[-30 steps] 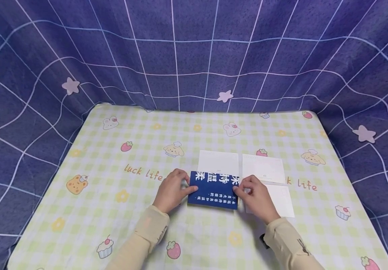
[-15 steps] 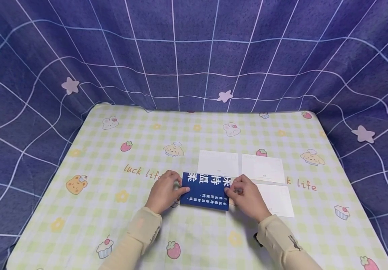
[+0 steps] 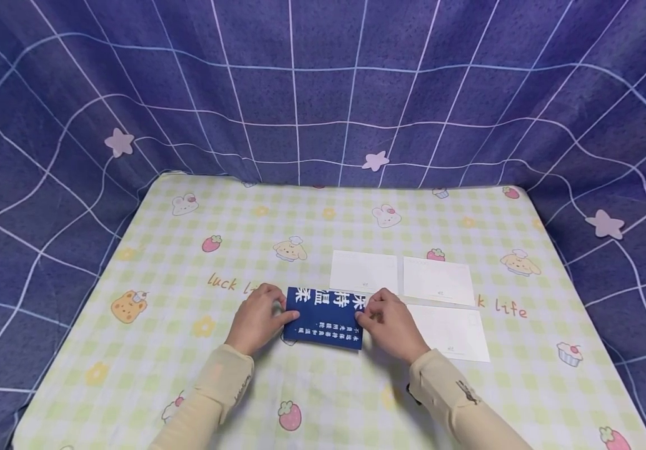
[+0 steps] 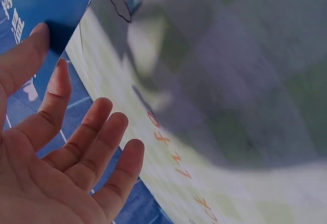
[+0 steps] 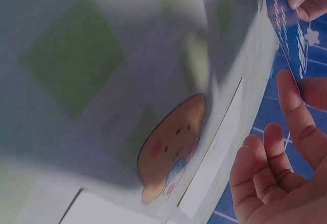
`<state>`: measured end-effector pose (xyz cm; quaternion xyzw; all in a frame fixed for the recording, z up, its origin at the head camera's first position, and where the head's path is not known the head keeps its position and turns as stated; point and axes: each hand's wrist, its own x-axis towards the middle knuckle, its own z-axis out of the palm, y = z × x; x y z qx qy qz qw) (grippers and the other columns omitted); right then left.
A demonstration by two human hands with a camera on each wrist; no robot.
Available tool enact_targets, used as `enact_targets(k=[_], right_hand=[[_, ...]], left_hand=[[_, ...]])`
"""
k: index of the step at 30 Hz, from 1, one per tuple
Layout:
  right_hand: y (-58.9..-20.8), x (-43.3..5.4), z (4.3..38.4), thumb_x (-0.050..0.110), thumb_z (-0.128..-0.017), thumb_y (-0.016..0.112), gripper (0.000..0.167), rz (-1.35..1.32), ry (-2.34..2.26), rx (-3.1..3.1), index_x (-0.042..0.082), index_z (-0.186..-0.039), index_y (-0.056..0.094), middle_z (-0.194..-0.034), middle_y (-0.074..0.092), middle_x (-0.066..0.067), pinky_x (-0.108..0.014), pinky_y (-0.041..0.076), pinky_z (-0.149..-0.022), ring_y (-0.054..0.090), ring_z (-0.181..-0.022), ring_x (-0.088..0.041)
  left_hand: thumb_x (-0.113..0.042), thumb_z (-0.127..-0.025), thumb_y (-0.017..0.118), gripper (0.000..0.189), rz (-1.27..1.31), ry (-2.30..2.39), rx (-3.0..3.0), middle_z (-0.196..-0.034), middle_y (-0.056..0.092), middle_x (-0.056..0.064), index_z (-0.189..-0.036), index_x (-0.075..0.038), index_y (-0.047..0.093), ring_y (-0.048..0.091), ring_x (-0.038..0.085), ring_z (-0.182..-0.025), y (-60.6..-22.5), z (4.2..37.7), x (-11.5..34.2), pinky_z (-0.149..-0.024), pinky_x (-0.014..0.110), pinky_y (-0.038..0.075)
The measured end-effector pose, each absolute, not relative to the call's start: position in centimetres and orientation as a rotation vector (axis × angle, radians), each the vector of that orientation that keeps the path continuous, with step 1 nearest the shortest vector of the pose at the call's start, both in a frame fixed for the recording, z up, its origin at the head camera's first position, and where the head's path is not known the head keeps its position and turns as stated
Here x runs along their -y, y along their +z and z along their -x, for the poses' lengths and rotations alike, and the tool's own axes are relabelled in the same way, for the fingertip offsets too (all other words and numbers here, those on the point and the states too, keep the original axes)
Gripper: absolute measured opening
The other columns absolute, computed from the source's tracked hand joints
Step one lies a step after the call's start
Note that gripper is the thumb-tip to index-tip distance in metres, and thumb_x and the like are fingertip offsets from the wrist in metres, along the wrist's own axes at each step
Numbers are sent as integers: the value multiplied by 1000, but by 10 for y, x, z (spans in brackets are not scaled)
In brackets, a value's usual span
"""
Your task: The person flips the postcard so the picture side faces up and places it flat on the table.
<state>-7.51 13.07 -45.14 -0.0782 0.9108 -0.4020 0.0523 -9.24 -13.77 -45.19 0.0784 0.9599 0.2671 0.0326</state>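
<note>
A dark blue card with white characters is held above the table by both hands. The left hand pinches its left end between thumb and index finger; in the left wrist view the blue card shows at the thumb, and the other fingers are spread loosely. At the card's right end the right hand pinches the edge with thumb and index finger. In the right wrist view the card stretches between both hands, clear of the cloth. The card's underside is hidden in the head view.
Three white cards lie on the checked tablecloth: one behind the blue card, another card to its right, and a third card near the right forearm. A dark blue curtain hangs behind the table.
Both hands have moved left together with the blue card, keeping their pinch on its ends. More of the front right white card now shows. The white cards have stayed in place.
</note>
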Motion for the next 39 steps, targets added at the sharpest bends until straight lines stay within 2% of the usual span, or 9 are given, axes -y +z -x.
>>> enact_targets(k=[5, 15, 26, 39], right_hand=[[-453, -124, 78, 15, -91, 72, 30, 281, -1206, -2777, 15, -64, 59, -92, 54, 1, -35, 43, -75, 49, -81, -17], [-453, -113, 82, 18, -92, 72, 28, 300, -1187, -2764, 15, -67, 59, -94, 55, 2, -39, 45, -82, 54, -90, -20], [-452, -96, 84, 20, -93, 71, 25, 307, -1117, -2741, 13, -70, 63, -94, 56, 1, -42, 47, -87, 56, -92, -23], [-453, -76, 87, 23, -94, 69, 30, 324, -1066, -2716, 15, -66, 62, -97, 57, 0, -39, 48, -84, 56, -92, -21]], left_hand=[[-28, -83, 85, 30, -220, 815, -2947, -118, 63, 15, -78, -12, 60, 60, 35, -109, -452, 94, 145, -97, 51, 47], [-29, -84, 84, 30, -187, 792, -2939, -121, 62, 16, -78, -12, 60, 58, 36, -113, -449, 95, 156, -99, 51, 46], [-29, -84, 84, 30, -143, 751, -2944, -121, 62, 18, -79, -10, 60, 57, 38, -114, -449, 95, 172, -100, 52, 45], [-27, -84, 84, 31, -75, 684, -2962, -120, 62, 21, -78, -9, 59, 57, 42, -116, -447, 91, 185, -99, 54, 45]])
